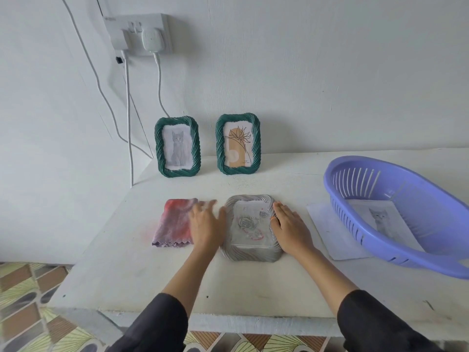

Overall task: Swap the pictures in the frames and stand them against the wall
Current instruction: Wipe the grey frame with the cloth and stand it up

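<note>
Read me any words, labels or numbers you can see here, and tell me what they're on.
Nothing here is legible.
Plant picture in the right-hand green frame: tiny print near its bottom edge, too small to read.
Wall socket: faint mark at its top left corner, blurred.

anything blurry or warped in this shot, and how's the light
Head view: soft, even light, faint shadows, no glare. The left hand is motion-blurred at its fingers, and the right hand is sharper. The wide lens stretches the basket at the right edge.
</note>
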